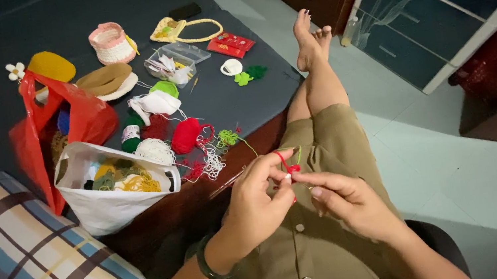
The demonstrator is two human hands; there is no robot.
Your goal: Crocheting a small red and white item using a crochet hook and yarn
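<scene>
Both hands sit over the lap: the left hand has its fingers pinching a small red crocheted yarn piece, red strand looped over one fingertip. The right hand pinches it from 4 o'clock, about equally near. A thin hook runs toward 8 o'clock.

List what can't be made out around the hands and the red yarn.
- Small red crochet piece: too small, pinched between left hand and right hand; shape unclear.
- Hook: hidden by fingers.
- White bag: contents mostly hidden by its wall.
- Red bag: contents hidden.
</scene>
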